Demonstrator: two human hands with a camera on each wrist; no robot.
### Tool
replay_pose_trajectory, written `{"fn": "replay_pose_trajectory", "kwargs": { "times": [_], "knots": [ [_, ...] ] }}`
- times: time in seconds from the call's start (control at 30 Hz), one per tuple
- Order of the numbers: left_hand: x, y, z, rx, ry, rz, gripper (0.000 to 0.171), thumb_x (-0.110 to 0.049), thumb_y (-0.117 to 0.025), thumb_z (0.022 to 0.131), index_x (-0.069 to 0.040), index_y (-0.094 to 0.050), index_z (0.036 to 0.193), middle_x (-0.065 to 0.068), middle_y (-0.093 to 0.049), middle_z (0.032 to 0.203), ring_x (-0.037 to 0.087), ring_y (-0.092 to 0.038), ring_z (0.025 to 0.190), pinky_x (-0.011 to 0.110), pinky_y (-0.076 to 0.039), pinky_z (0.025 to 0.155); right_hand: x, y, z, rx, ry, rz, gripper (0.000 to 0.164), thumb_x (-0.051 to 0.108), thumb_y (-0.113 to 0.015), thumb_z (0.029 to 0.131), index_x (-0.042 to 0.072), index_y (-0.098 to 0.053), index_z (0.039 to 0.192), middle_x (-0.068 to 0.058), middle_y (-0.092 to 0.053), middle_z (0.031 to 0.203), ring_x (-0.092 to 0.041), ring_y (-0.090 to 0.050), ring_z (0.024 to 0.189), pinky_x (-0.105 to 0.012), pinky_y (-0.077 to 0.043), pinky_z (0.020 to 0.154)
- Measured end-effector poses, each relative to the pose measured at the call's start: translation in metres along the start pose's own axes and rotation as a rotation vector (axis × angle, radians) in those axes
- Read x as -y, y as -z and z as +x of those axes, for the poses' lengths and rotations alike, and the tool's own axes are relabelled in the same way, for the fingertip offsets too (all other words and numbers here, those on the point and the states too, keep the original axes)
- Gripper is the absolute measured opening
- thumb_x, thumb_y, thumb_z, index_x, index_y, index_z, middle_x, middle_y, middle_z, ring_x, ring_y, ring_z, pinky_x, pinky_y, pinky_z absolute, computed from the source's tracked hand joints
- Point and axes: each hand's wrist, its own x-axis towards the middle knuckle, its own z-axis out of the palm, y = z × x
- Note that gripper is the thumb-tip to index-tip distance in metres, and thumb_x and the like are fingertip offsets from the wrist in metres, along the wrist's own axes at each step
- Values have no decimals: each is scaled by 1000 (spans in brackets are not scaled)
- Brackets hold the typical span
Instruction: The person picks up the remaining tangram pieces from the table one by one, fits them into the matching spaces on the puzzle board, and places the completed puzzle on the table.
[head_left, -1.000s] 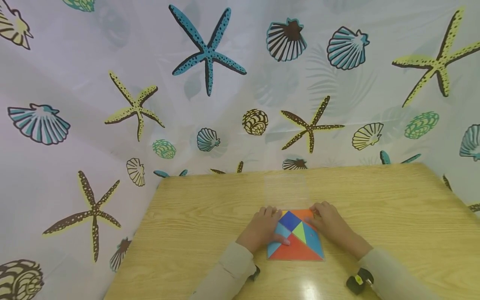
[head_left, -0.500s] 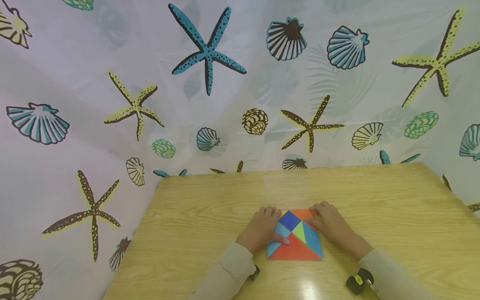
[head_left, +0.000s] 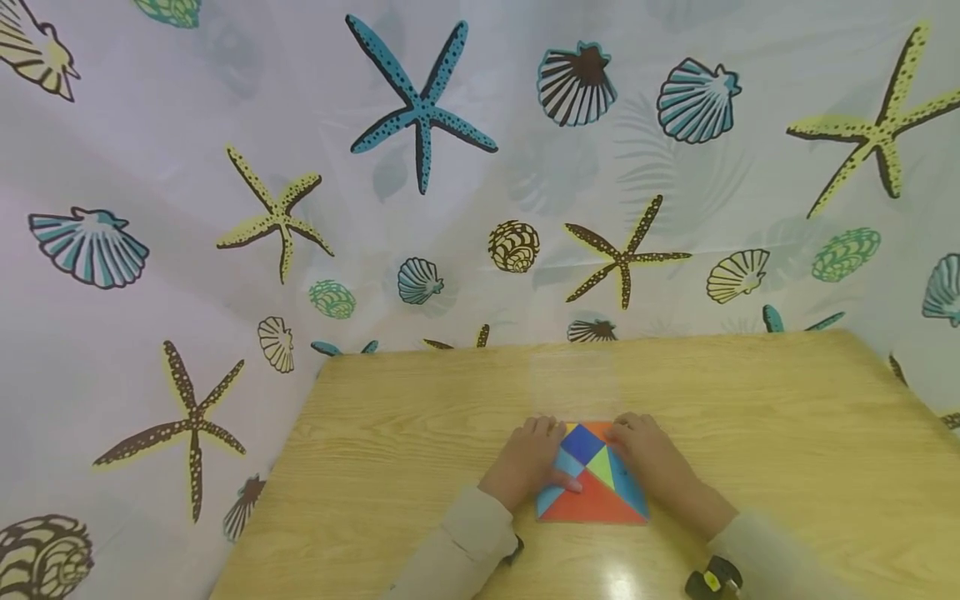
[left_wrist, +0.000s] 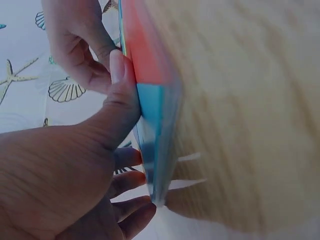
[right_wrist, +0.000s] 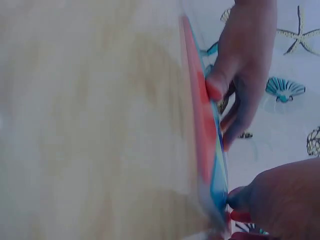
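Note:
A square tangram puzzle lies on the wooden table, its red, blue, yellow-green and orange pieces fitted together in a thin clear tray. My left hand grips its left side: the thumb rests across the light blue and red pieces, the other fingers along the outer edge. At the upper right corner my right hand holds the puzzle, covering part of the orange piece. In the left wrist view the left thumb presses on the face. In the right wrist view the right hand is at the tray's blue corner.
A faint clear sheet lies on the wooden table behind the puzzle. White curtains printed with starfish and shells hang around the table's back and sides. Dark straps show at both sleeves.
My right hand has moved inward to the left, now covering more of the orange and right-hand blue pieces. The left hand keeps its place on the puzzle; the head view has shifted slightly.

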Motion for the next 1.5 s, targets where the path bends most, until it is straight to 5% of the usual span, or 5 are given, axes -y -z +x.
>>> {"fn": "replay_pose_trajectory", "kwargs": {
  "times": [0.4, 0.77, 1.03, 1.2, 1.5],
  "knots": [
    [-21, 4, -13, -84, 28, 38, 70, -63, -61, 69, -17, -56, 122, 0, -54, 121, 18, -50, 106, 30, -47, 80, 30, 0, -11, -13, 107, -133, 23, -6, -64, 75, -4, -65, 98, -10, -58, 97, -26, -56, 92, -36, -50, 81],
    [-34, 12, -27, -172, 66, 161, 52, -58, -60, 70, -15, -62, 99, 0, -57, 95, 15, -53, 83, 21, -47, 55, 37, 2, -24, 66, 142, -39, 32, 14, -69, 83, 1, -66, 111, -14, -57, 111, -28, -53, 105, -40, -46, 88],
    [-40, 20, -39, -187, 68, 89, 39, -49, -64, 74, -18, -62, 97, 0, -55, 89, 13, -50, 75, 20, -45, 49, 42, 7, -35, 74, 203, 36, 29, 17, -70, 83, 7, -68, 110, -7, -58, 111, -22, -53, 104, -38, -49, 83],
    [-40, 19, -47, -165, 21, 44, 29, -37, -66, 82, -17, -66, 102, 0, -56, 88, 12, -53, 76, 20, -47, 54, 45, 15, -43, 121, 203, 36, 43, 29, -67, 85, 5, -62, 121, -11, -55, 124, -28, -50, 114, -43, -45, 90],
    [-23, 10, -57, -94, -101, -154, 60, -55, -61, 78, -20, -57, 126, 0, -54, 123, 17, -49, 109, 28, -46, 87, 47, 23, -52, 150, 148, 74, 51, 41, -62, 87, 5, -60, 123, -14, -51, 132, -34, -43, 123, -48, -37, 97]
  ]
}}
